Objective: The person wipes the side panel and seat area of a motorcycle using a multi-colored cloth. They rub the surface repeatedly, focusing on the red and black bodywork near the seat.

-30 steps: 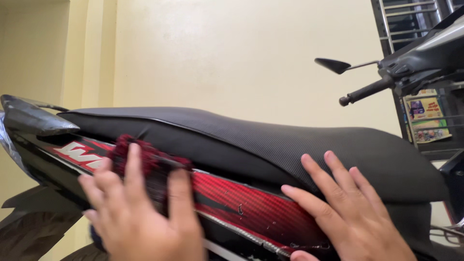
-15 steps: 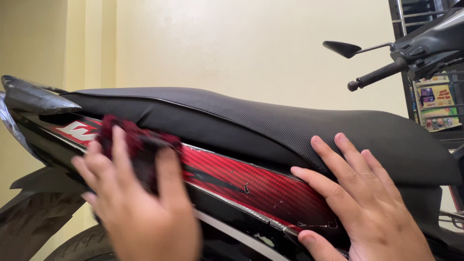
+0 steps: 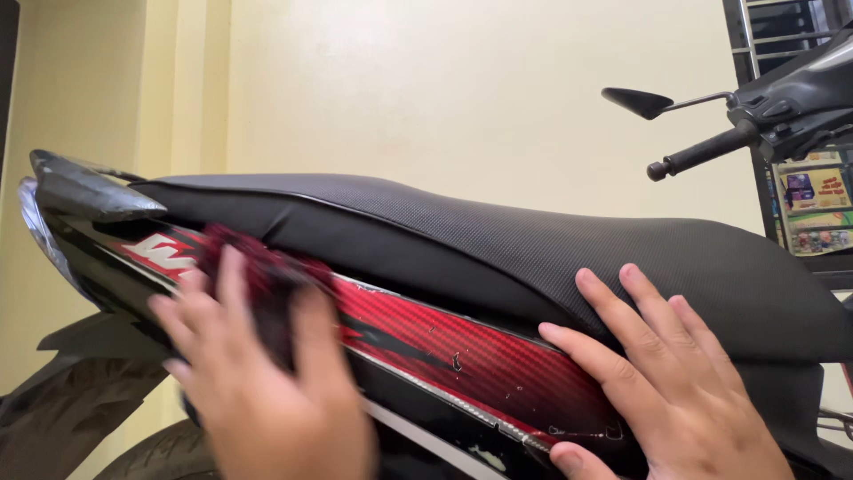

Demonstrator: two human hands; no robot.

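Pressed flat under the left hand (image 3: pixel 267 391), a soft dark-red cloth (image 3: pixel 258 267) rubs the glossy red panel (image 3: pixel 480 356); right hand (image 3: pixel 675 391) rests open, bracing on the seat (image 3: pixel 533 240).

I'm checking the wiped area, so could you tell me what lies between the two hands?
In the head view, only the red side panel spans between the left hand, pressing a dark red cloth, and the right hand.

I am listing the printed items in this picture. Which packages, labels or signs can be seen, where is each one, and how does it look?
Posters: far right, behind the dark window grille, below the handlebar; rectangular sheets in yellow, blue and red.
Decal: on the motorcycle's red and black side panel near the tail, just above the left hand; slanted white shapes with red edges, partly covered by a dark red cloth.
No screens in view.
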